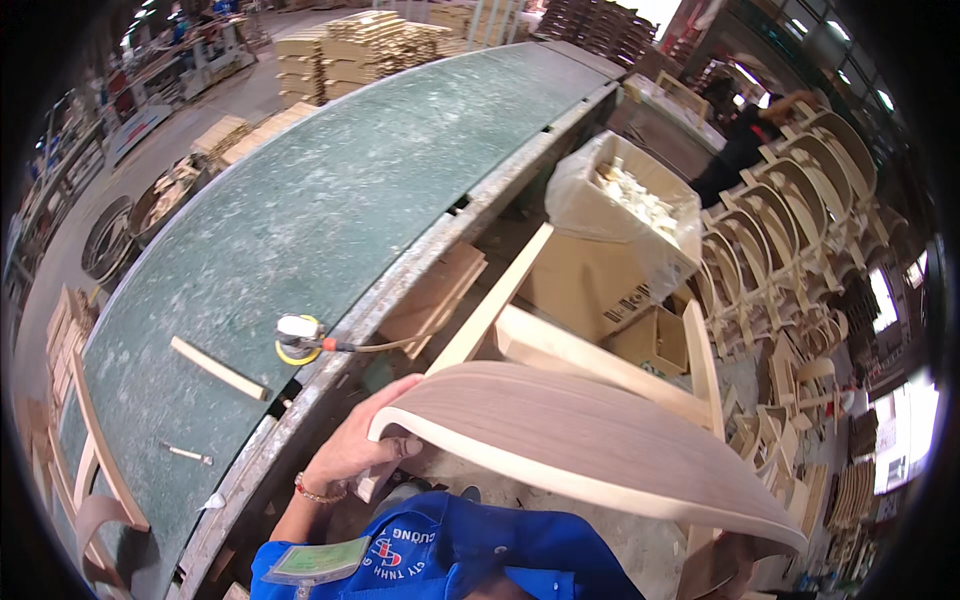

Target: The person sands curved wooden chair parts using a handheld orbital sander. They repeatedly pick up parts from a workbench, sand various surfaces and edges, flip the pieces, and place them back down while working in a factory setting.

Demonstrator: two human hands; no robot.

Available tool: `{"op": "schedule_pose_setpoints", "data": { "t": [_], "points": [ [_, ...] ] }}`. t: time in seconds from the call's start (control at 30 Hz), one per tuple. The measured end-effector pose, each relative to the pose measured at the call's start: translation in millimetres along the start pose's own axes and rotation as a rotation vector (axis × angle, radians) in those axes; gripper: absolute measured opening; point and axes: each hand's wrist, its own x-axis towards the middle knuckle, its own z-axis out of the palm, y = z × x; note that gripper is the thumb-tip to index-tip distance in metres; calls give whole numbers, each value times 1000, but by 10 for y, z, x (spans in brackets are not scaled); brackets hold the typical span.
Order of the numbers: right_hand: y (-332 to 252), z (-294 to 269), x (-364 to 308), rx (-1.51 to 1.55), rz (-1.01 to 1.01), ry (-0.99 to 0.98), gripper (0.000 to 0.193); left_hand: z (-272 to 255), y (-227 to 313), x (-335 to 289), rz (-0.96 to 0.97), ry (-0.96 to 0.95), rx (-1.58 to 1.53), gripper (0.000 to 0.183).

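Observation:
In front of me is a chair frame of pale wood with a long curved brown wood panel across it. The panel has a pale front edge and bends down at both ends. My left hand grips its left end, thumb on the inner side and fingers round the outer side. A beaded bracelet is on that wrist. I cannot make out my right hand; the panel's right end, in shadow, hides what lies under it.
Left of me runs a long green-topped workbench bearing a round sander with a hose, a wood strip and a curved frame. Ahead stands a lined carton of wood bits. Stacked chair frames and another person are at right.

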Motion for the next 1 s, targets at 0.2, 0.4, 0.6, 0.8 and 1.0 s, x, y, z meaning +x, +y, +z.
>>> {"op": "schedule_pose_setpoints", "data": {
  "t": [0.2, 0.4, 0.6, 0.8, 1.0],
  "points": [
    [-100, 1225, 270, 12, -85, -238, 49, -616, 279, -576, 87, 353, -121, 87],
    [-318, 3093, 802, 37, -120, -671, 49, -957, 349, -986, 180, 760, -68, 76],
    [-699, 4928, 1250, 79, -168, -1105, 47, -1076, 442, -907, 237, 956, -84, 72],
    [-975, 6302, 2018, 24, -1018, -563, 45, -1418, 648, 567, 228, 873, -203, 88],
    [-795, 7180, 1340, 17, -800, -1063, 45, -2166, 899, 3007, 467, 1055, -82, 88]
  ]
}}
